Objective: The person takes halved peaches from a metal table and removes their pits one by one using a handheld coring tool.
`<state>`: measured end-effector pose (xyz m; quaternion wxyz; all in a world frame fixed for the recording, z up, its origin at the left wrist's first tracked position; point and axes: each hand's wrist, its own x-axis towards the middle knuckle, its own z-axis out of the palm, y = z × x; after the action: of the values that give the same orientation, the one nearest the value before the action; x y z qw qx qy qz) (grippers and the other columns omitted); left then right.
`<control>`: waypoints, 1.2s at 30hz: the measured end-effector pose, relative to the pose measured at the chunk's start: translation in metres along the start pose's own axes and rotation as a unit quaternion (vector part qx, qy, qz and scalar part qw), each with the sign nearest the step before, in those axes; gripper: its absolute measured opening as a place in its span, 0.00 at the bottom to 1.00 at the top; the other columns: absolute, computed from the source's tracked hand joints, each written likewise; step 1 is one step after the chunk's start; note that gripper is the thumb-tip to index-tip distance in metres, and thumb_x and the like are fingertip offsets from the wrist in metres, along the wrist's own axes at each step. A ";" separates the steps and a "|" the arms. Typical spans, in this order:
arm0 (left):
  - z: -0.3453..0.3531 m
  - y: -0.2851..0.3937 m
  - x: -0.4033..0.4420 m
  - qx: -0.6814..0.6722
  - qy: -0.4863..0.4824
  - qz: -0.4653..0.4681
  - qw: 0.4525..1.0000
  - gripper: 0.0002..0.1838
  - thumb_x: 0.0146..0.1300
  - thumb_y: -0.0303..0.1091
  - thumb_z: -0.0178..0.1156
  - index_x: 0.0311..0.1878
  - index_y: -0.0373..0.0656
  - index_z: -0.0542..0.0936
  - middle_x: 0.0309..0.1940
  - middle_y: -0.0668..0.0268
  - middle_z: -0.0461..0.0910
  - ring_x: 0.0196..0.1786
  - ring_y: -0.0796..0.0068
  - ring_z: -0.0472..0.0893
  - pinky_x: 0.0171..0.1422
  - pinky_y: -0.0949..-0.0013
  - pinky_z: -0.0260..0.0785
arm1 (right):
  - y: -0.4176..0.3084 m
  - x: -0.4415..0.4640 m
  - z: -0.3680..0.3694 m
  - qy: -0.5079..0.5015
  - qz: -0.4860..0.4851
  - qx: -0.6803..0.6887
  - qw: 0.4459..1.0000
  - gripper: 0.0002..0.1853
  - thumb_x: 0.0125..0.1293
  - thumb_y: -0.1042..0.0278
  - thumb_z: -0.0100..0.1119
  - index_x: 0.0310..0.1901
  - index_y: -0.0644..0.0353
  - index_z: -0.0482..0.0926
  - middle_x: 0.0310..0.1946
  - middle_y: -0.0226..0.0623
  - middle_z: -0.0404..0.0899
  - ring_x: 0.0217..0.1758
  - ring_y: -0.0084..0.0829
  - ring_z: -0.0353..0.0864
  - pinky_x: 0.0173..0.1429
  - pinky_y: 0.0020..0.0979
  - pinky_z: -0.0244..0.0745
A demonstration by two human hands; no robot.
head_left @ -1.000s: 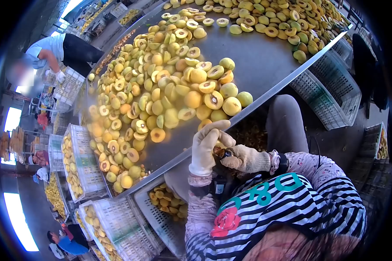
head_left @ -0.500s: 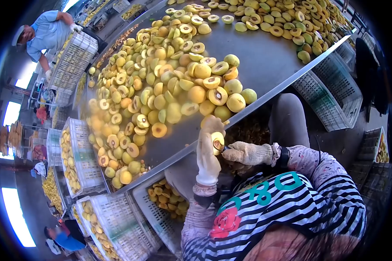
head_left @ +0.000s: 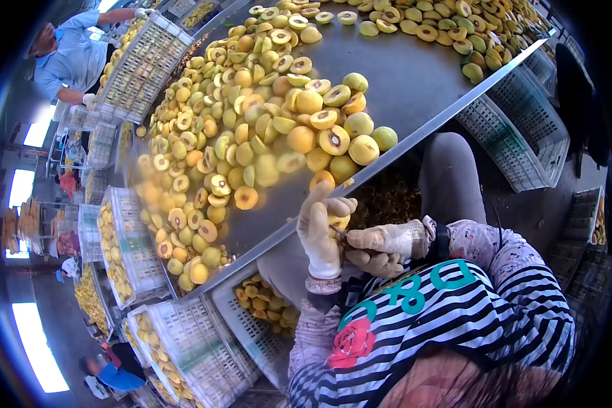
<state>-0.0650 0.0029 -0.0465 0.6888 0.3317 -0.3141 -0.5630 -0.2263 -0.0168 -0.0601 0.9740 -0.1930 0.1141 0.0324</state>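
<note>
My gloved left hand is closed around a yellow fruit piece, mostly hidden by the fingers. To its right, my gloved right hand grips a small thin tool, whose dark tip touches the fruit. Both hands are just off the near edge of the metal table. A large pile of halved yellow-green fruit lies on that table, some halves with brown pits or hollows showing. Below the hands, dark scraps lie between my knees.
A second fruit pile lies at the table's far side. Crates of fruit stand at the left, and a white crate is near my leg. Stacked crates are at the right. A co-worker holds a crate at the upper left.
The fruit piece, hidden at first and then facing up in my left hand, is now mostly covered by its fingers. The co-worker has lifted a fruit crate and brought it toward the table.
</note>
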 end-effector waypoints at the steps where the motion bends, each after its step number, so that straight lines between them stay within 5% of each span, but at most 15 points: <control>1: -0.002 -0.003 0.000 -0.031 -0.012 -0.018 0.999 0.21 0.81 0.40 0.46 0.67 0.39 0.75 0.31 0.67 0.78 0.41 0.67 0.80 0.59 0.52 0.77 | 0.005 0.004 -0.008 -0.082 0.007 0.078 0.993 0.27 0.77 0.34 0.46 0.31 0.50 0.71 0.14 0.20 0.63 0.12 0.15 0.59 0.14 0.19 0.55; 4: -0.004 -0.005 0.003 -0.131 -0.059 -0.079 0.987 0.22 0.81 0.40 0.46 0.70 0.42 0.72 0.31 0.71 0.71 0.38 0.70 0.74 0.59 0.54 0.76 | 0.014 0.015 -0.022 -0.282 0.024 0.256 0.924 0.27 0.77 0.33 0.46 0.32 0.50 0.71 0.14 0.22 0.67 0.10 0.16 0.60 0.13 0.20 0.59; 11: -0.018 0.000 0.012 -0.286 0.102 -0.229 0.925 0.21 0.80 0.36 0.46 0.71 0.38 0.71 0.32 0.70 0.74 0.42 0.68 0.78 0.60 0.53 0.75 | 0.015 0.018 -0.034 -0.395 0.051 0.159 0.903 0.27 0.75 0.32 0.48 0.33 0.51 0.72 0.13 0.21 0.65 0.11 0.16 0.60 0.13 0.20 0.58; 13: -0.030 0.019 -0.006 -0.171 0.116 -0.153 0.966 0.20 0.79 0.33 0.46 0.69 0.36 0.73 0.33 0.66 0.81 0.38 0.69 0.78 0.57 0.59 0.77 | 0.013 0.012 -0.033 -0.316 0.041 0.181 0.930 0.27 0.75 0.32 0.48 0.31 0.50 0.71 0.13 0.20 0.62 0.11 0.15 0.58 0.12 0.20 0.55; 14: -0.031 0.041 -0.022 0.064 0.112 -0.091 0.987 0.18 0.77 0.28 0.50 0.66 0.36 0.75 0.35 0.68 0.81 0.37 0.72 0.78 0.54 0.62 0.77 | 0.010 0.006 -0.023 -0.185 0.035 0.129 0.974 0.27 0.76 0.33 0.47 0.31 0.50 0.70 0.13 0.20 0.61 0.10 0.15 0.57 0.12 0.20 0.55; 15: -0.033 0.065 -0.037 0.294 0.098 -0.026 0.950 0.17 0.74 0.24 0.53 0.63 0.36 0.77 0.37 0.69 0.81 0.36 0.76 0.78 0.51 0.66 0.78 | 0.007 0.001 -0.016 -0.047 0.031 0.072 0.996 0.28 0.77 0.33 0.45 0.31 0.50 0.69 0.13 0.20 0.60 0.10 0.14 0.56 0.12 0.19 0.54; 16: -0.049 0.091 -0.049 0.387 0.113 -0.096 0.910 0.15 0.72 0.23 0.54 0.59 0.35 0.80 0.38 0.66 0.83 0.37 0.77 0.79 0.49 0.69 0.77 | 0.005 0.005 -0.015 0.055 0.076 0.015 0.995 0.27 0.79 0.34 0.43 0.30 0.50 0.68 0.13 0.19 0.58 0.10 0.14 0.55 0.12 0.20 0.55; 19: -0.094 0.153 -0.069 0.638 0.022 -0.094 0.764 0.12 0.71 0.31 0.63 0.51 0.32 0.86 0.40 0.61 0.87 0.45 0.77 0.84 0.50 0.73 0.76 | 0.006 0.010 -0.013 0.120 0.039 -0.024 0.992 0.27 0.78 0.35 0.46 0.30 0.50 0.68 0.13 0.20 0.60 0.09 0.15 0.57 0.13 0.20 0.55; 22: -0.093 0.168 -0.040 0.616 0.193 -0.052 0.762 0.12 0.71 0.32 0.63 0.51 0.34 0.87 0.43 0.61 0.88 0.45 0.77 0.84 0.54 0.72 0.75 | -0.001 0.011 0.001 0.169 0.024 -0.039 0.985 0.26 0.77 0.36 0.48 0.30 0.50 0.68 0.14 0.21 0.62 0.09 0.15 0.58 0.13 0.20 0.57; 24: -0.147 0.150 0.003 0.653 0.163 0.011 0.740 0.17 0.74 0.38 0.59 0.53 0.33 0.85 0.45 0.59 0.88 0.44 0.73 0.84 0.53 0.69 0.75 | 0.000 0.008 0.007 0.175 0.001 -0.065 0.982 0.26 0.77 0.37 0.49 0.30 0.51 0.69 0.14 0.21 0.63 0.10 0.16 0.59 0.13 0.20 0.57; 25: -0.167 0.138 0.027 0.652 0.127 0.039 0.746 0.19 0.74 0.41 0.59 0.54 0.32 0.83 0.33 0.66 0.83 0.35 0.79 0.78 0.44 0.74 0.72 | 0.001 0.006 0.009 0.180 -0.012 -0.077 0.981 0.25 0.77 0.37 0.49 0.30 0.51 0.69 0.14 0.21 0.63 0.10 0.16 0.59 0.13 0.20 0.58; 28: -0.215 0.088 0.090 0.743 0.121 0.002 0.658 0.24 0.73 0.44 0.60 0.63 0.36 0.78 0.40 0.61 0.84 0.42 0.69 0.82 0.50 0.68 0.75 | 0.001 -0.001 0.015 0.190 -0.032 -0.105 0.976 0.24 0.77 0.40 0.51 0.31 0.51 0.69 0.14 0.21 0.63 0.11 0.16 0.59 0.15 0.21 0.57; 29: -0.203 0.075 0.100 0.815 0.110 0.020 0.568 0.23 0.69 0.41 0.64 0.59 0.34 0.78 0.42 0.59 0.85 0.46 0.66 0.84 0.53 0.67 0.76 | 0.001 -0.003 0.017 0.197 -0.044 -0.118 0.972 0.24 0.77 0.41 0.52 0.31 0.51 0.70 0.14 0.21 0.63 0.11 0.17 0.58 0.15 0.22 0.55; 33: -0.170 0.067 0.101 0.572 0.133 -0.065 0.807 0.15 0.60 0.27 0.69 0.48 0.38 0.77 0.41 0.63 0.83 0.41 0.74 0.82 0.50 0.72 0.77 | -0.003 -0.006 0.021 0.209 -0.076 -0.181 0.958 0.22 0.77 0.43 0.53 0.31 0.52 0.70 0.16 0.22 0.64 0.13 0.17 0.58 0.16 0.24 0.51; 36: -0.086 0.066 0.041 0.379 0.054 0.009 0.924 0.14 0.60 0.24 0.65 0.50 0.38 0.77 0.40 0.65 0.81 0.41 0.77 0.81 0.48 0.73 0.77 | -0.012 -0.003 0.028 0.200 -0.087 -0.240 0.946 0.21 0.75 0.44 0.55 0.33 0.53 0.73 0.18 0.23 0.66 0.16 0.18 0.61 0.20 0.25 0.54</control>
<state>0.0487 -0.0190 -0.0410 0.5328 0.5949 -0.4689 -0.3772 -0.2220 -0.0175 -0.0302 0.8550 -0.4327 0.2782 -0.0651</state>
